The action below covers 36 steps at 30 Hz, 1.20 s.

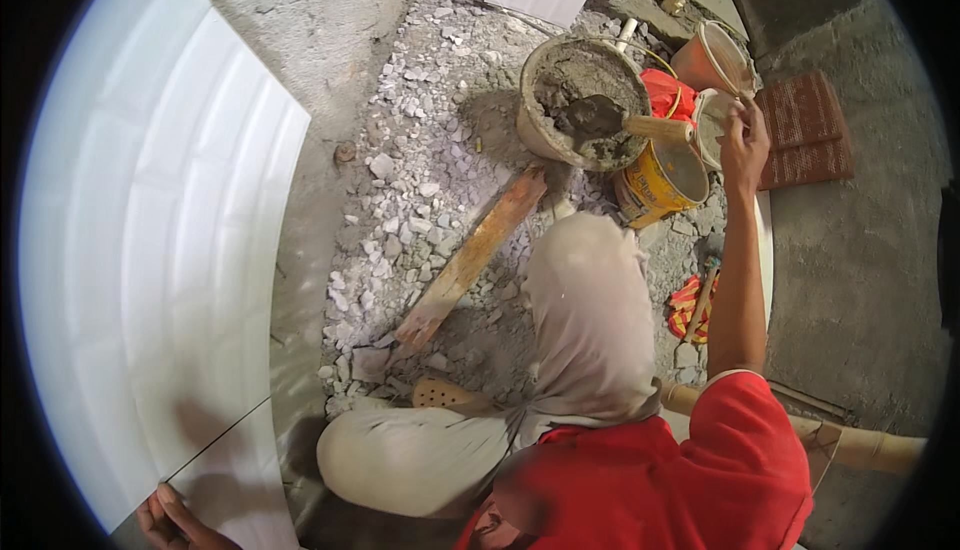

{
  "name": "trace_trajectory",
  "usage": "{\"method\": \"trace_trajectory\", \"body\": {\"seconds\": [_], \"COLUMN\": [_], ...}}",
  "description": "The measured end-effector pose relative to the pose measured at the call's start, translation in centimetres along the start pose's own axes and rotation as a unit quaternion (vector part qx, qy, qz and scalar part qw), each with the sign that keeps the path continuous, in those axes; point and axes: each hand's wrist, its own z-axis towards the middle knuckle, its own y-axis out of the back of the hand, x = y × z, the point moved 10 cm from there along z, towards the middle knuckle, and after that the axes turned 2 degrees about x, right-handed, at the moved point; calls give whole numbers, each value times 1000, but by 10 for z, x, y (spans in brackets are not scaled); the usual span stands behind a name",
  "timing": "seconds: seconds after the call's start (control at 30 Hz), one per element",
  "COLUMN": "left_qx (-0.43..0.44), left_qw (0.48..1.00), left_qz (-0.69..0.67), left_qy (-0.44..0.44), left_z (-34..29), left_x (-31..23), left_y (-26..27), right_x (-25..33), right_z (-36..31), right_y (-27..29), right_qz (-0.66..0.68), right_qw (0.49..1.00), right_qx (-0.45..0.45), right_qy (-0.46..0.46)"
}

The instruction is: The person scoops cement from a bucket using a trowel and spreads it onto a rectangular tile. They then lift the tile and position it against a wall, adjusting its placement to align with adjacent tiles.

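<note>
The white tiles (190, 240) are set along the wall at the left, and a dark seam is shown between the upper ones and a lower piece. The seam's end is met by the left hand (182, 522), its fingers bent at the edge; whether anything is pinched cannot be told. The right hand (745, 140) is raised beside the buckets, fingertips drawn together, their contents unclear. A trowel (658, 129) is rested in the mortar bucket (533, 130), its wooden handle laid across the rim.
</note>
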Motion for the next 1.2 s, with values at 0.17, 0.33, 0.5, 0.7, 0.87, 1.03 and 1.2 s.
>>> {"method": "trace_trajectory", "body": {"seconds": [0.17, 0.33, 0.5, 0.7, 0.87, 1.03, 1.2], "left_qx": [-15, 36, 40, -19, -18, -27, 8], "left_qw": [997, 990, 996, 995, 991, 989, 985], "left_qz": [80, 138, 79, -37, -82, -74, -72], "left_qy": [16, 4, 2, 88, 109, 121, 157], "left_z": [4, 17, 17, -16, -15, -15, -9], "left_x": [38, 86, 76, 16, -10, -9, -12], "left_y": [5, 9, 9, 7, -1, -2, 1], "right_x": [-38, -157, -190, -226, -257, -257, -248], "right_z": [23, -16, -65, -34, -7, 18, 48], "right_y": [4, -61, -152, -213, -236, -253, -260], "right_qz": [-88, -190, -193, -234, -258, -274, -266], "right_qw": [996, 899, 752, 725, 732, 735, 740], "right_qx": [-12, 395, 622, 632, 613, 602, 599], "right_qy": [29, -29, 101, 142, 146, 149, 148]}}
